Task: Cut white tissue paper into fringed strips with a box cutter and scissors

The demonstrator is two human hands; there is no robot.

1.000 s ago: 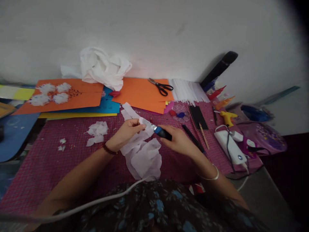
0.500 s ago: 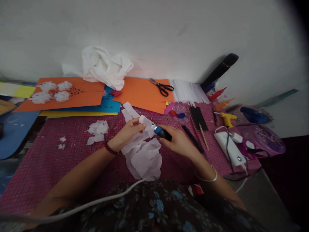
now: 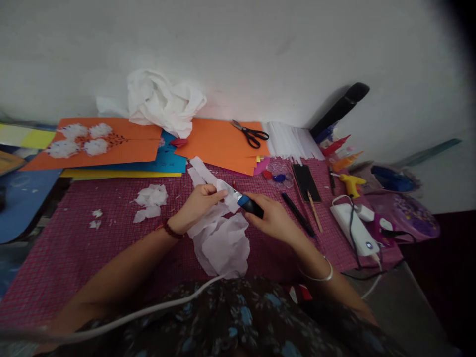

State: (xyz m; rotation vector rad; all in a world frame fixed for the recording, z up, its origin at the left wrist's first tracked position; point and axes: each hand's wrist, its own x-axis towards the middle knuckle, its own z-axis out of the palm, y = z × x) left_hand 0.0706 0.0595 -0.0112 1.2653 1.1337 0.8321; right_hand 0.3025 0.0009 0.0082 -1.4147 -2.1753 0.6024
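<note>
My right hand (image 3: 273,218) is closed round the black-and-blue handles of a pair of scissors (image 3: 253,204). Their metal blades point up and left against a strip of thin white paper (image 3: 223,187); the paper and fingers partly hide them. That strip is pinched between the thumb and fingers of my left hand (image 3: 201,203), just left of the blades. Under and below both hands lie crumpled sheets of thin white tissue paper (image 3: 225,245), and another white strip (image 3: 201,168) stretches behind my left hand.
Small white paper pieces (image 3: 150,198) lie to the left. Behind are orange sheets (image 3: 219,144), black-handled scissors (image 3: 253,134) and a crumpled white wad (image 3: 163,104). On the right are a phone (image 3: 305,181), a black pen (image 3: 297,213), a yellow glue gun (image 3: 351,184) and a white power bank (image 3: 355,230).
The white paper at my left fingertips has tipped down, and more of the scissor blade shows beside it. My left fingers have shifted slightly; the right hand has barely moved.
</note>
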